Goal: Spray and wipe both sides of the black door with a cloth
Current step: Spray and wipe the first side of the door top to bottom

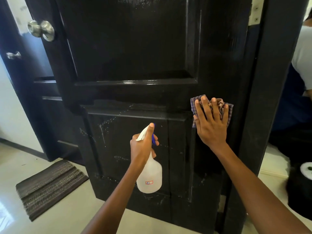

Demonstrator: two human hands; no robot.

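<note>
Hands come first, both raised before the glossy black panelled door. The left hand grips the neck of a translucent white plastic spray bottle, one finger on its trigger, the nozzle near the lower panel. The right hand presses flat, fingers spread, on a crumpled checked cloth near the door's right edge. A ribbed brown mat lies on the pale floor at left. Higher up sits a round steel knob.

A dark ribbed doormat lies on the pale tiled floor. Up and left of the mat stands a white wall with a dark skirting strip. Far right of the mat, a person in a white top sits.
</note>
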